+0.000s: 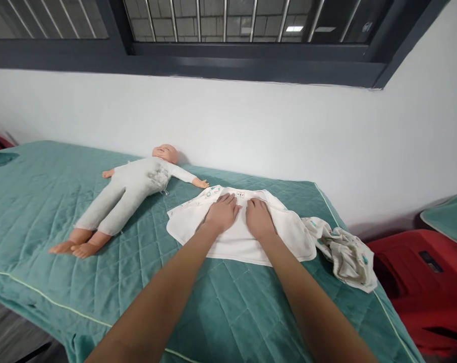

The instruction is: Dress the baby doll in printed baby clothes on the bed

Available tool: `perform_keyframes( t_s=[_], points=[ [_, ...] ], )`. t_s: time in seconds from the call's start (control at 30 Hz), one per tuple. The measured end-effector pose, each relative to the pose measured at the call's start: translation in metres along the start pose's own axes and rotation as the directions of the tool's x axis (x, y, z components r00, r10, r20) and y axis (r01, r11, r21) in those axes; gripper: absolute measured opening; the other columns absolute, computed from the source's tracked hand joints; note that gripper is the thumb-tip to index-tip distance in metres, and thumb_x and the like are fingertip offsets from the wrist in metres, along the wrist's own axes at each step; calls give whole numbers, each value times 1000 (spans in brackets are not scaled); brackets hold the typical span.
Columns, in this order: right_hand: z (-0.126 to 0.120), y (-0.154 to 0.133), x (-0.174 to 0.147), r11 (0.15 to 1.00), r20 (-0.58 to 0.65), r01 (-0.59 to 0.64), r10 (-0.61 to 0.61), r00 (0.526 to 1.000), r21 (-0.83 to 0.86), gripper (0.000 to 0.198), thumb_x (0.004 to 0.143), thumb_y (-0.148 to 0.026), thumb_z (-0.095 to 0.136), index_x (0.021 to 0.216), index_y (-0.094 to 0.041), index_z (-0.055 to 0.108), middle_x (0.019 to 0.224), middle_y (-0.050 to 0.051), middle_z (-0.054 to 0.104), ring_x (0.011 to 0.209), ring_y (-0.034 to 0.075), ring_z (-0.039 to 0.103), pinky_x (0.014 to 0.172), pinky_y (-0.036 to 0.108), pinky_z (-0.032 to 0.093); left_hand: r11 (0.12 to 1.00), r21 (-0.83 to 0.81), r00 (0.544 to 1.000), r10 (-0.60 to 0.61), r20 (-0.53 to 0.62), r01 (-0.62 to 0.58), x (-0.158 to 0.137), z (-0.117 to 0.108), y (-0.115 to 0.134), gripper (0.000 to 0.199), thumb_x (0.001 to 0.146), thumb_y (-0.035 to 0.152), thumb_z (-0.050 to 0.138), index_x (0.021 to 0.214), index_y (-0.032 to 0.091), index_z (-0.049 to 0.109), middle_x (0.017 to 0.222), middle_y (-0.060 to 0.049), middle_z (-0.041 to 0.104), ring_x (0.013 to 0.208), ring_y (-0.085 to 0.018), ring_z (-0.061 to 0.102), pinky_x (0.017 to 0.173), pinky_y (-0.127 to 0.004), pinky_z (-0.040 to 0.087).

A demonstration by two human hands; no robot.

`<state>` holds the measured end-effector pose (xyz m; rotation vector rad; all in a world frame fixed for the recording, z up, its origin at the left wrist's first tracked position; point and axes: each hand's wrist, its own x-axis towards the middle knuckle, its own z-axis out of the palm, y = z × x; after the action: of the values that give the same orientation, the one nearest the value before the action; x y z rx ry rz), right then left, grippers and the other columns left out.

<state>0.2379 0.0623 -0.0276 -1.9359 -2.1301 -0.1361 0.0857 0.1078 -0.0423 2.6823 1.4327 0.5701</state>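
A white baby garment (232, 249) with a small printed label at its neck lies spread on the green quilted cover (137, 282). My left hand (224, 213) rests on its upper part, fingers stretched out over the cloth. Beside it, my right hand (259, 218) presses on the same garment, its fingers slightly bent. Neither hand lifts the cloth. To the left, a baby doll (135, 179) with a white cloth body lies on its back, one hand close to the garment's upper edge.
A crumpled white cloth (351, 257) with green prints lies at the right edge of the bed, touching the garment. Beyond that edge stands a red plastic object (413, 282). A white wall (274, 131) and a barred window (224, 25) border the far side.
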Motion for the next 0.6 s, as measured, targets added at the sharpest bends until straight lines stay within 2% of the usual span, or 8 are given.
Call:
perform_keyframes(
  t_s=[0.17, 0.27, 0.37, 0.47, 0.6],
  points=[
    [9, -7, 12, 988, 25, -155, 155, 988, -10, 47, 99, -19, 32, 131, 9, 52, 138, 33, 52, 136, 34, 42, 113, 44, 30, 980, 10, 976, -200, 90, 200, 10, -4, -5, 58, 101, 47, 27, 150, 19, 41, 162, -5, 34, 150, -24, 30, 116, -47, 38],
    [12, -9, 16, 966, 40, -258, 257, 965, 1, 59, 100, -28, 29, 141, 13, 39, 144, 36, 44, 138, 36, 42, 112, 44, 33, 972, 18, 968, -235, 86, 235, 12, -7, -5, 60, 101, 44, 24, 153, 15, 35, 165, -6, 23, 150, -24, 29, 114, -46, 41],
    [12, -10, 15, 941, 30, -331, 330, 944, 74, 67, 99, -34, 31, 151, 8, 24, 155, 33, 31, 144, 36, 35, 115, 44, 29, 970, 32, 970, -243, 29, 242, 11, -9, -3, 61, 100, 41, 25, 155, 14, 31, 168, -7, 9, 149, -27, 33, 114, -43, 41],
    [10, -9, 13, 920, 19, -350, 353, 936, 176, 71, 98, -37, 33, 157, -2, 15, 163, 25, 18, 149, 33, 27, 120, 43, 24, 963, 43, 964, -267, -7, 267, 10, -9, -1, 62, 100, 42, 27, 157, 16, 29, 168, -7, -3, 146, -31, 37, 116, -44, 38],
    [10, -5, 15, 917, 67, -351, 344, 937, 190, 71, 98, -39, 30, 157, -4, 16, 164, 23, 19, 150, 32, 24, 120, 44, 23, 955, 48, 956, -292, 14, 291, 11, -6, -2, 62, 100, 42, 28, 155, 14, 31, 168, -8, -4, 148, -31, 34, 119, -42, 34]
  ],
)
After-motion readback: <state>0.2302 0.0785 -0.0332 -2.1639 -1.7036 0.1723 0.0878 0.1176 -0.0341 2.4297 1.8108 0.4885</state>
